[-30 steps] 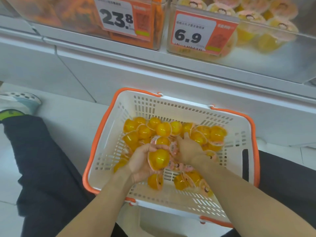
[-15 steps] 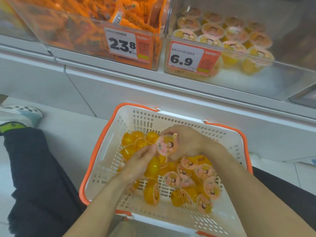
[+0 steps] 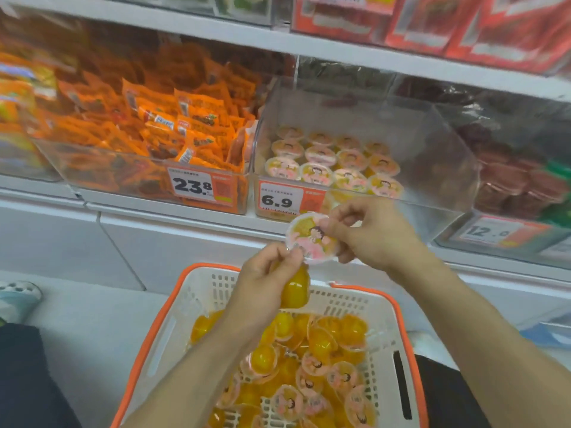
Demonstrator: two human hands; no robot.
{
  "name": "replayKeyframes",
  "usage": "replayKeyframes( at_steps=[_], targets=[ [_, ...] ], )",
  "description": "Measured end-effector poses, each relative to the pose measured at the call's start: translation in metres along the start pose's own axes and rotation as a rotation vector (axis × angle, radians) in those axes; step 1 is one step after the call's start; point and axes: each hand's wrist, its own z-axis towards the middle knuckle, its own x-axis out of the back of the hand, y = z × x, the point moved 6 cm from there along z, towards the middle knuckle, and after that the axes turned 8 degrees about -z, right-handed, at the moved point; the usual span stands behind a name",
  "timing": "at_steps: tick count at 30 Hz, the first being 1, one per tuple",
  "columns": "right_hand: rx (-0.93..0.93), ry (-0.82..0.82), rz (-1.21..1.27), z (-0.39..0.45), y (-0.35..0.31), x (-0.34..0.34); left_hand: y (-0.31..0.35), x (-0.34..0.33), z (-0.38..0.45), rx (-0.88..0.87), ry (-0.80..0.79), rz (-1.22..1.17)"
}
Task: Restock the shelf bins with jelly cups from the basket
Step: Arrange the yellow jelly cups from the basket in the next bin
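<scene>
Right hand [image 3: 374,233] pinches one jelly cup [image 3: 312,237] by its rim, thumb over the printed lid, fingers curled behind — cup tilted, lid facing the camera, just below the front lip of the clear bin [image 3: 432,168] w/ the 6.9 tag [image 3: 279,199]. Left hand [image 3: 265,279] is curled round a second cup [image 3: 295,290], yellow body hanging down from the fingers above the back rim of the basket [image 3: 173,307]; grip looks like a rim pinch, but blur makes that approx.

Risks, as judged:
- Both holds are light rim pinches. A slip drops the cup; left one would likely fall back into the basket, right one could hit the shelf edge and roll to the floor.
- Cups in the bin sit lid-up in rows along its left side. Dropping one in tilted could tip it or knock the front row out of line.
- Bin's front wall is tall — clipping it on the way in could jar the cup loose.

Basket holds many more cups, so restock is far from done.
</scene>
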Motion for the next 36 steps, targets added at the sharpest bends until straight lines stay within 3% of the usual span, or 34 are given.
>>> replayKeyframes(
  at_steps=[4, 7, 9, 13, 18, 24, 29, 33, 36],
  targets=[
    [0.16, 0.197, -0.057, 0.006, -0.021, 0.059, 0.031, -0.032, 0.018, -0.01, -0.082, 0.036],
    [0.265, 0.501, -0.01, 0.006, -0.013, 0.094, 0.045, -0.047, 0.032, 0.112, -0.091, -0.102],
    [0.288, 0.574, -0.112, 0.012, 0.0, 0.103, 0.053, -0.052, 0.042, 0.153, -0.071, -0.136],
    [0.278, 0.506, -0.152, 0.03, 0.019, 0.111, 0.071, -0.055, 0.061, 0.137, -0.015, -0.155],
    [0.312, 0.535, -0.316, 0.045, 0.015, 0.115, 0.094, -0.058, 0.074, 0.081, 0.04, -0.182],
    [0.341, 0.127, -0.56, 0.067, 0.015, 0.08, 0.105, -0.055, 0.089, 0.003, 0.152, -0.101],
    [0.288, -0.057, -0.592, 0.083, 0.019, 0.07, 0.104, -0.057, 0.094, -0.035, 0.189, -0.114],
    [0.236, -0.138, -0.53, 0.089, 0.033, 0.063, 0.101, -0.066, 0.099, -0.018, 0.19, -0.166],
    [0.259, -0.104, -0.478, 0.086, 0.038, 0.067, 0.099, -0.076, 0.1, 0.027, 0.124, -0.26]
  ],
)
